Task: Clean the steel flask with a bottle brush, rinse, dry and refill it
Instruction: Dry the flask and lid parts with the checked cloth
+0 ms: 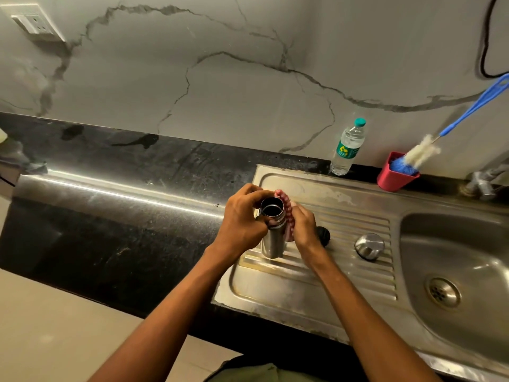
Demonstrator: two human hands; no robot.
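The open steel flask (271,238) stands upright on the ribbed drainboard (344,244) left of the sink. My left hand (242,216) grips its neck, thumb side near the rim. My right hand (304,226) holds a red checked cloth (285,205) against the flask's right side and rim. The black inner stopper (323,235) lies on the drainboard just right of my right hand, and the steel cap (369,246) sits farther right. A blue-handled bottle brush (421,154) leans in a red cup (396,175) at the back.
A plastic water bottle (348,147) with a teal cap stands at the wall behind the drainboard. The sink basin (468,257) with its drain lies to the right, a tap (480,184) at the back right. Black counter (110,202) extends left.
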